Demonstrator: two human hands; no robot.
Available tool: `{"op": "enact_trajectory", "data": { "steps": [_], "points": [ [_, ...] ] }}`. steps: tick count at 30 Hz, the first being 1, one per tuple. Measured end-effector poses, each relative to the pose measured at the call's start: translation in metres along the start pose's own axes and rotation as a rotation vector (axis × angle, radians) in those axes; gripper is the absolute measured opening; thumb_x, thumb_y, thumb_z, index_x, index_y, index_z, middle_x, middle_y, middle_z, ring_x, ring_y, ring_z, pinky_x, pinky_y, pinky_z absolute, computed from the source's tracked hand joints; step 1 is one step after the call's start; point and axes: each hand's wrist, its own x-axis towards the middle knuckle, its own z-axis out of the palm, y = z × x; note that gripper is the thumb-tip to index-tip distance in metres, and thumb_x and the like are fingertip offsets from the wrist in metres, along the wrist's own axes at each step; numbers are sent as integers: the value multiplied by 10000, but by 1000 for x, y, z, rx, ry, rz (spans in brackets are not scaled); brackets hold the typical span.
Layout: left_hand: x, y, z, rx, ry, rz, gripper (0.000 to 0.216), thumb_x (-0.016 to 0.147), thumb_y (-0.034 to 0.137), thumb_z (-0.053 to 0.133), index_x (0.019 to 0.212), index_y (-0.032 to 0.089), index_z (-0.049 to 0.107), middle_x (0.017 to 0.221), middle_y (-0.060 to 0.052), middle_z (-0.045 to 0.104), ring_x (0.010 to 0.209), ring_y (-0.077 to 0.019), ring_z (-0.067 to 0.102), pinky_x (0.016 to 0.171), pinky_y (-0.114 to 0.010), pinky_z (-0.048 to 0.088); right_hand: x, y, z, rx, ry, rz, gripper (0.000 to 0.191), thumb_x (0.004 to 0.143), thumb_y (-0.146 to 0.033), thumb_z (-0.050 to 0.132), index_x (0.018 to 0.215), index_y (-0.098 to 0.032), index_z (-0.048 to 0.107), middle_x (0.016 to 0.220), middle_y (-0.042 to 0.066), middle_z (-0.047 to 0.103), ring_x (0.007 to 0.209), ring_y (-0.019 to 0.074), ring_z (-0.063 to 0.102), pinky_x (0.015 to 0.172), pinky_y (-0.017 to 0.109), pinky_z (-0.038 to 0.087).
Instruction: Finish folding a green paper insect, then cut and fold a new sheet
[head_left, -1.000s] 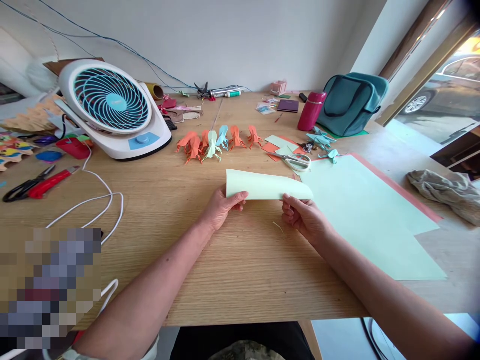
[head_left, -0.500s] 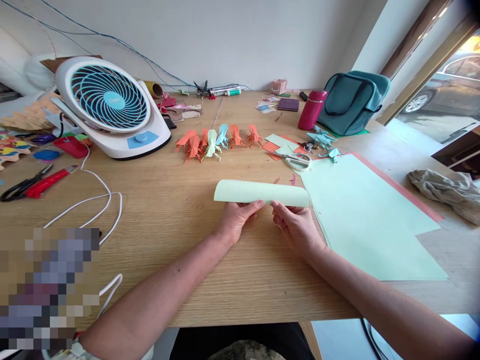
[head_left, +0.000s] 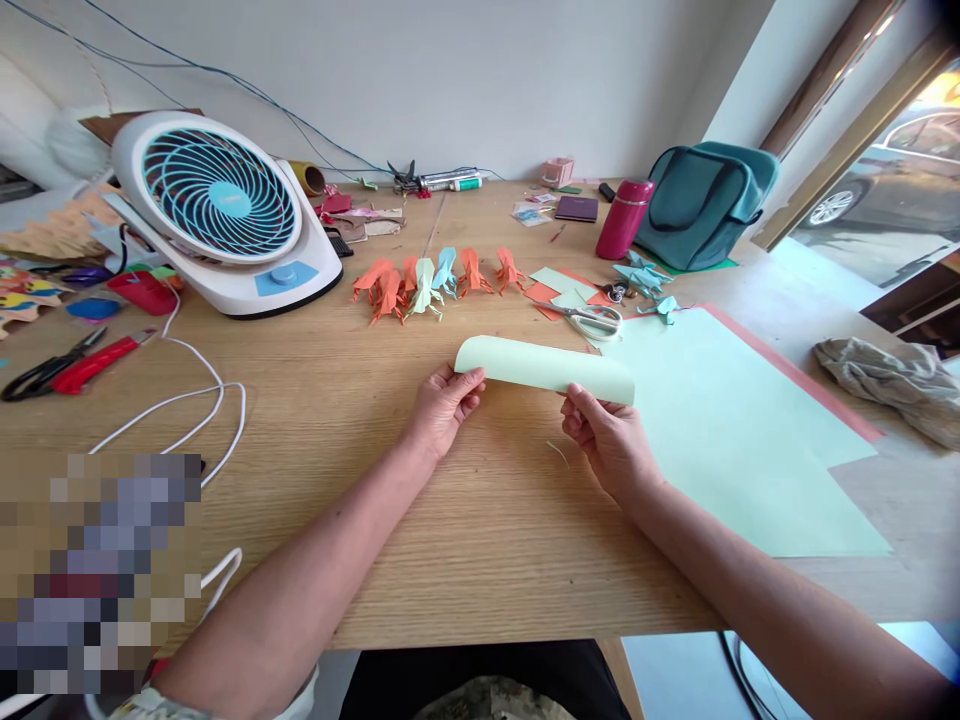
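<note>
A pale green paper sheet point(head_left: 544, 368), curled over on itself into a long fold, lies across the middle of the wooden table point(head_left: 360, 420). My left hand point(head_left: 442, 405) pinches its left end with closed fingers. My right hand point(head_left: 611, 440) pinches the near edge toward the right end. Just right of it lies a stack of large green sheets point(head_left: 742, 440) over an orange one. Beyond the fold stands a row of orange and light blue origami figures point(head_left: 431, 280), with white-handled scissors point(head_left: 592, 320) on paper scraps.
A white and blue desk fan point(head_left: 225, 215) stands at the back left, its white cable point(head_left: 187, 400) looping over the table. Red-handled pliers point(head_left: 64, 365) lie at the left edge. A magenta bottle point(head_left: 622, 220), a teal bag point(head_left: 705, 205) and a crumpled cloth point(head_left: 892, 385) sit to the right.
The folded sheet has shifted slightly right and away from me. Both hands have slid apart along it, the left to its left end, the right toward its right end.
</note>
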Motion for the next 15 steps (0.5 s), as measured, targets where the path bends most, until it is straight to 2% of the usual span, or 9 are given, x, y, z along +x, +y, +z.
{"op": "enact_trajectory", "data": {
  "steps": [6, 15],
  "points": [
    [8, 0, -8, 11, 3, 89, 421, 538, 237, 901, 873, 160, 658, 721, 44, 675, 646, -50, 629, 560, -137, 443, 3, -5, -7, 16, -12, -13, 353, 786, -488, 769, 674, -157, 719, 702, 45, 652, 563, 88, 462, 507, 229, 406],
    [12, -1, -13, 121, 39, 233, 383, 639, 290, 846, 942, 161, 651, 734, 24, 705, 656, -73, 659, 581, -158, 440, 11, -10, -14, 37, 50, -43, 329, 765, -464, 786, 682, -153, 722, 718, 58, 676, 554, 92, 465, 479, 224, 401]
  ]
}}
